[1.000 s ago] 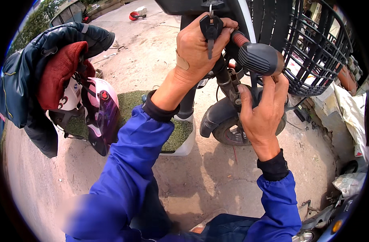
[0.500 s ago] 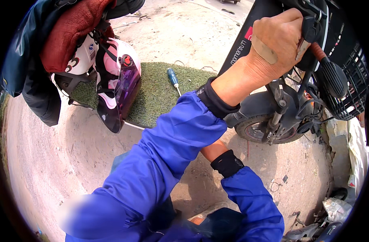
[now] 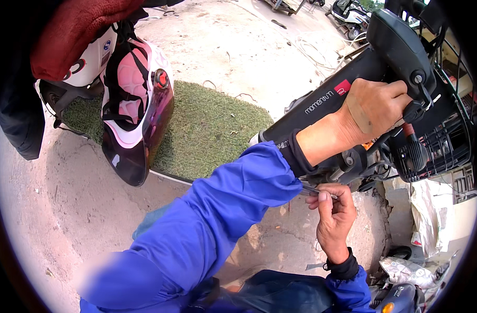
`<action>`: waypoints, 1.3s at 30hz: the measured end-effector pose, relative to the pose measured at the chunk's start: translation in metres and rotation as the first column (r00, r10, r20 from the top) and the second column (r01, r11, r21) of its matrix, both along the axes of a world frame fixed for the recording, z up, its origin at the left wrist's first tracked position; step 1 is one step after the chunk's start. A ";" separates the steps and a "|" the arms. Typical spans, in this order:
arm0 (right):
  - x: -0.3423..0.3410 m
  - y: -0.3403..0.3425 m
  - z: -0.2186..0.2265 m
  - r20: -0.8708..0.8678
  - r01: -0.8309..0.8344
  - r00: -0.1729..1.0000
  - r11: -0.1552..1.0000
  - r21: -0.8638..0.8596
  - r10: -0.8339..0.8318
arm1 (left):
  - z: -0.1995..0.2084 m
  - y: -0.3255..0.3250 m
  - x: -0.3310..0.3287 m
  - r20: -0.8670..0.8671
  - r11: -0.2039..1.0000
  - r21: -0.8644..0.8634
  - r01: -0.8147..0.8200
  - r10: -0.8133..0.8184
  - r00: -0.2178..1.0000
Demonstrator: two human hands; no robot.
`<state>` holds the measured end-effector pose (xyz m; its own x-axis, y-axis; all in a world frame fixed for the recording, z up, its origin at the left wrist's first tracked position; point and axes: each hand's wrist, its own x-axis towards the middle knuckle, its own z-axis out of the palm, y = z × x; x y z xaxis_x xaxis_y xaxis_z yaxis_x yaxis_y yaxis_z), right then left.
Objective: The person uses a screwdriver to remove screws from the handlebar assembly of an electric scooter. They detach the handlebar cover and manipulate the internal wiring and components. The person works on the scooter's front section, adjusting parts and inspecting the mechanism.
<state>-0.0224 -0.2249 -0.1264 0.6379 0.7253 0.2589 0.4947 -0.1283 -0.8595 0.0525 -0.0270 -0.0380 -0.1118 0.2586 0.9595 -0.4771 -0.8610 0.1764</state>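
Note:
My left hand (image 3: 376,107), a patch stuck on its back, is closed at the black electric bike's (image 3: 316,101) front end, beside a black round fitting (image 3: 413,110). The fingers' far side and what they hold are hidden. Below it, my right hand (image 3: 336,216) pinches a thin metal shaft (image 3: 327,195) between thumb and fingers. It looks like the screwdriver's shaft; the other end is hidden behind my left sleeve. A key ring (image 3: 432,101) hangs near a lock (image 3: 418,79). Under the left hand is a ribbed black grip (image 3: 417,154).
A green turf mat (image 3: 212,130) lies on a raised board at centre left. On it rests a white and pink helmet (image 3: 136,99) with a dark visor, beneath a red fleece cloth (image 3: 79,36). A black basket (image 3: 447,151) stands right; another scooter (image 3: 350,18) is parked far back.
My view has shifted right. My right hand has come out from under my left arm with a thin metal shaft. The blue-handled screwdriver no longer shows on the turf.

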 end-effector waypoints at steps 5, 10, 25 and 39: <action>-0.002 0.043 -0.025 -0.122 0.057 0.992 0.952 0.300 -0.021 | -0.005 0.011 -0.001 -0.080 0.999 -0.012 0.048 -0.048 0.996; -0.007 0.065 -0.091 -0.230 -0.016 0.973 0.996 0.090 0.037 | -0.001 0.010 -0.003 -0.120 0.995 0.001 0.104 -0.103 0.987; -0.091 -0.126 0.082 -0.555 0.351 0.810 0.915 0.201 -0.188 | -0.002 0.004 -0.003 -0.098 0.991 -0.023 0.130 -0.131 0.987; -0.086 -0.158 0.163 -0.012 0.521 0.853 0.847 0.106 -0.523 | 0.000 0.004 -0.004 -0.112 0.986 -0.006 0.166 -0.165 0.980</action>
<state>-0.1089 -0.3831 0.0369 0.9099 0.2562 0.3264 0.3937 -0.2845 -0.8741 0.0488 -0.0227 -0.0377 0.0405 0.2611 0.9645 -0.5904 -0.7724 0.2339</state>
